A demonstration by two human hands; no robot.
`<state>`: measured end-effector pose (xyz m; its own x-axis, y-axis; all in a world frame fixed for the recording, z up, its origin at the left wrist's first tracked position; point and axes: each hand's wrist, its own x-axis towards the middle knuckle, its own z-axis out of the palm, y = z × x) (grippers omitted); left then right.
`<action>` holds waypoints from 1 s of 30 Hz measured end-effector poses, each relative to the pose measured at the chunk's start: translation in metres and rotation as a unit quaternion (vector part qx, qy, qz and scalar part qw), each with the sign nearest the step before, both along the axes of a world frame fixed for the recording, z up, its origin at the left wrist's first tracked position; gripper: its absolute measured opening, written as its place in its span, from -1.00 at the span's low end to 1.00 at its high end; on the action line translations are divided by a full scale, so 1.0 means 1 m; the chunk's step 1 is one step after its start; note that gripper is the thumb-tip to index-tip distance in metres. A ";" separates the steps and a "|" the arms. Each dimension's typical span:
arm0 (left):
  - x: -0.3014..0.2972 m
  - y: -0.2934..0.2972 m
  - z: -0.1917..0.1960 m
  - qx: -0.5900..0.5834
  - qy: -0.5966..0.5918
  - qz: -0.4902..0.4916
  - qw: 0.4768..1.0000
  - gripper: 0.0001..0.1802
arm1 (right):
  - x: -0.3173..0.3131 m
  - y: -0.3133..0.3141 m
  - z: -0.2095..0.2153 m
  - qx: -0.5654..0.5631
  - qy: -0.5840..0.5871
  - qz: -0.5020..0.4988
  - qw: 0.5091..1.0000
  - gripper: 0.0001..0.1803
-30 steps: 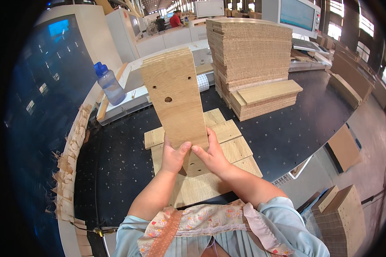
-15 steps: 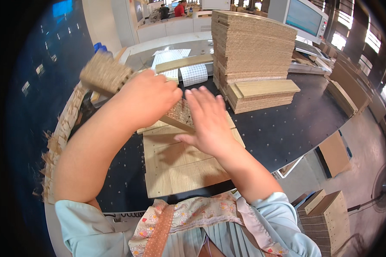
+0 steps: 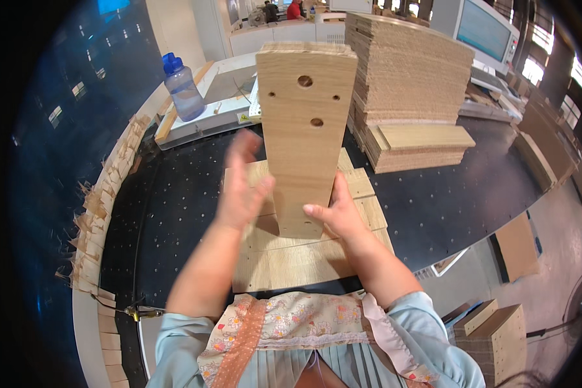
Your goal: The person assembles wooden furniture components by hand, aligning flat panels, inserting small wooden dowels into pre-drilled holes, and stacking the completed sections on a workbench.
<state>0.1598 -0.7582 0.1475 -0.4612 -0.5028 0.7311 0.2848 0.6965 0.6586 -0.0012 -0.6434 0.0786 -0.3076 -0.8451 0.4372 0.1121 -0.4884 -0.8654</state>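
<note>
Left hand [image 3: 239, 191] spread, blurred, at stack's 9 o'clock side; contact cannot be told. Right hand [image 3: 341, 212] holds lower 4 o'clock edge, thumb on face. Board stack [image 3: 307, 155] upright at 12 o'clock: gathered, seemingly mid-handling, not laid down. Pale grain, two large and two small holes near top. Flat boards [image 3: 291, 265] beneath lie ungathered. Tall pile [image 3: 414, 77], 1 o'clock.

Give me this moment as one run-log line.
drilled board stack: upright over flat boards | left hand: open, blurred, near its left edge | right hand: gripping its lower right edge
</note>
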 end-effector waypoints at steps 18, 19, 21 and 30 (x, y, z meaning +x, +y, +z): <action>-0.035 0.043 -0.066 0.265 0.063 -0.118 0.955 -0.24 | 0.014 0.008 -0.021 0.016 0.014 -0.034 0.999 -0.14; -0.036 0.043 -0.066 0.283 0.060 -0.122 0.949 -0.24 | 0.015 0.009 -0.020 0.018 0.013 -0.038 0.999 -0.14; -0.038 0.044 -0.060 0.260 0.069 -0.110 0.957 -0.25 | 0.016 0.011 -0.010 0.022 0.009 -0.051 0.998 -0.13; -0.039 0.039 -0.074 0.246 0.065 -0.123 0.959 -0.29 | 0.001 0.002 -0.048 0.027 -0.009 0.016 0.999 -0.11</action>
<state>0.1210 -0.7195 0.0739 -0.5312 -0.6899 0.4919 0.5017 0.2117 0.8387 -0.0001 -0.6413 0.0305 -0.2879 -0.8766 0.3855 0.1432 -0.4375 -0.8878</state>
